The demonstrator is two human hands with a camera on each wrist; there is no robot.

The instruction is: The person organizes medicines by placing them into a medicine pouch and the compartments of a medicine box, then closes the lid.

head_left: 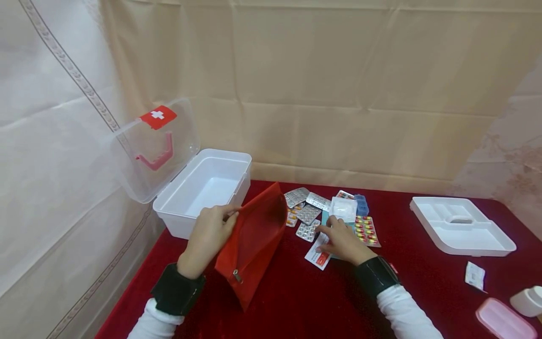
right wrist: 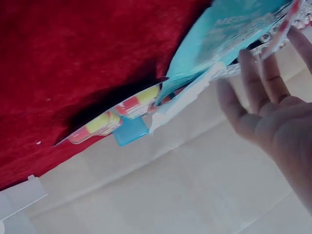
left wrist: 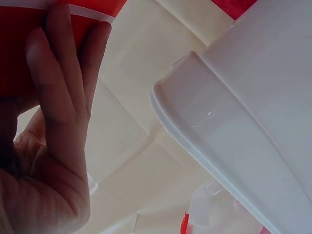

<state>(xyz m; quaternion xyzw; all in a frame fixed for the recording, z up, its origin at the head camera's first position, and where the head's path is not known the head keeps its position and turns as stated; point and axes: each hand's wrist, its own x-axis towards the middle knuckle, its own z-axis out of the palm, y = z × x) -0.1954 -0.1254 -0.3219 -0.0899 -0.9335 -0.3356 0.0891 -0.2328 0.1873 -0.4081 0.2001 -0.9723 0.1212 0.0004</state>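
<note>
My left hand [head_left: 213, 235] grips the rim of a red zip pouch [head_left: 262, 249], which stands tilted with its mouth gaping; the zip pull hangs at its near end. In the left wrist view, fingers [left wrist: 58, 87] lie against the red fabric by the white zip tape. My right hand [head_left: 340, 239] reaches over a pile of medicine packs, fingers spread and slightly bent, fingertips right at a white and red sachet [head_left: 318, 256]. Around it lie silver blister packs [head_left: 308, 214], a red-and-yellow capsule blister [head_left: 366, 230], a white packet [head_left: 343, 208] and a teal packet [right wrist: 214, 44].
A white first-aid box [head_left: 203, 188] with its clear lid [head_left: 156, 150] raised stands at the back left. A blue pill case [head_left: 361, 205] is behind the pile. Rightward are a white compartment tray [head_left: 466, 242], a small packet [head_left: 475, 275], a pink case [head_left: 506, 320] and a white bottle [head_left: 527, 301].
</note>
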